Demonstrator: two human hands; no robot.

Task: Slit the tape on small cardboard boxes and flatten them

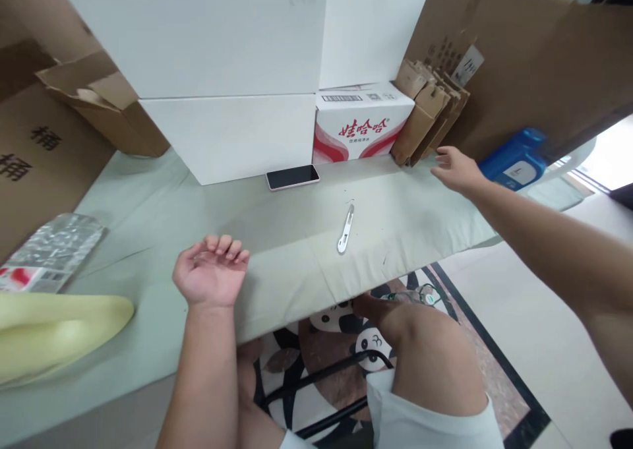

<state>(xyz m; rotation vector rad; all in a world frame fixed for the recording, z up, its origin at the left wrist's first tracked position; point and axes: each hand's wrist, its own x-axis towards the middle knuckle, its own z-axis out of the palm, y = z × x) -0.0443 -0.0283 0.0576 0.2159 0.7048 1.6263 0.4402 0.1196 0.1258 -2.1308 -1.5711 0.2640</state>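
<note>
My left hand [211, 274] rests palm up on the pale cloth-covered table [148, 205], fingers loosely curled, holding nothing. My right hand [455, 167] is stretched out to the far right of the table, fingers apart, just short of a stack of folded brown cardboard pieces [429, 114]; it holds nothing. A small white tool [345, 229] lies on the cloth between the hands. A phone [293, 177] lies face up against the white boxes.
Large white boxes [222, 73] and a red-and-white carton [360, 124] line the back. Brown cardboard boxes [34, 139] stand left, a big cardboard sheet [534, 60] right. A blue package [517, 159], a foil packet [52, 251] and a yellow foam piece [54, 330] lie nearby.
</note>
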